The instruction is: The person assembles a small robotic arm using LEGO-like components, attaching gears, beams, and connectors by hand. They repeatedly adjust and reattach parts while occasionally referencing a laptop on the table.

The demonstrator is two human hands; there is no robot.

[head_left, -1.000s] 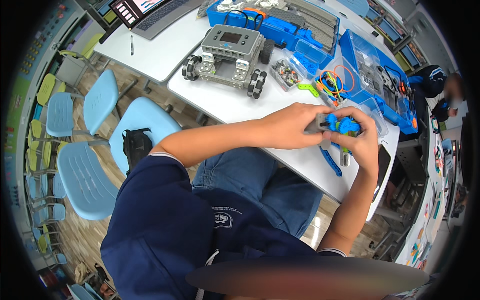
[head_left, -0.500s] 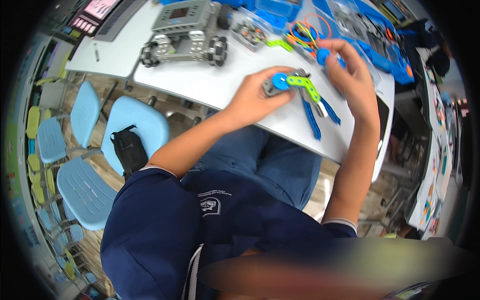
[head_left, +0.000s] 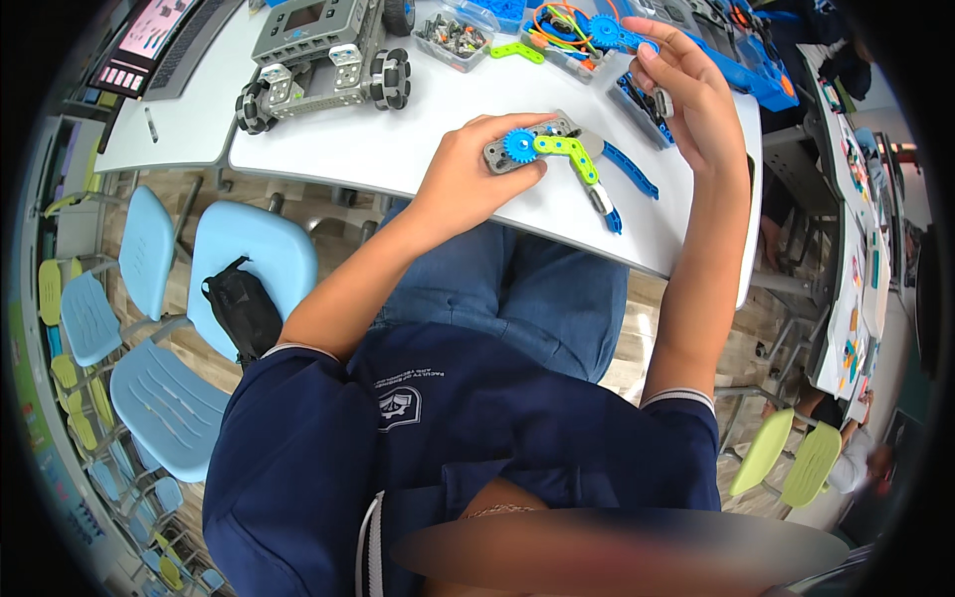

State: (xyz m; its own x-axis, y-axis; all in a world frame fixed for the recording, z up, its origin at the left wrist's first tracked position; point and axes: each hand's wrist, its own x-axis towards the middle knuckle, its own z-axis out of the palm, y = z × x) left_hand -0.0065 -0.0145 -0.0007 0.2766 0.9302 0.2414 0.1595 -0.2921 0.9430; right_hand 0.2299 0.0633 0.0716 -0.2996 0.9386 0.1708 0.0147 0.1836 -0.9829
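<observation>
My left hand (head_left: pixel 468 177) is closed around a grey, holed block with a blue toothed gear (head_left: pixel 518 146) on its face. From beside that gear a bent lime-green beam (head_left: pixel 567 149) reaches out over the table, with white and blue parts near its far end. Next to it lies a long blue piece (head_left: pixel 630 169) by a rounded grey part; whether these join the held assembly I cannot tell. My right hand (head_left: pixel 691 95), raised over the parts boxes, pinches a second blue gear (head_left: pixel 605 32) with a blue arm. A small grey piece (head_left: pixel 663 101) shows against its palm.
A grey wheeled robot (head_left: pixel 323 65) stands at the table's far left, beside a clear box of small parts (head_left: pixel 453 40). A loose lime-green beam (head_left: pixel 517 52) lies near coloured cables (head_left: pixel 562 25). Blue chairs (head_left: pixel 254 239) stand left, one bearing a black pouch (head_left: pixel 242 310).
My right hand has moved up and away from my left with the blue gear. The geared assembly in my left hand has shifted slightly left in view, and the whole view has moved.
</observation>
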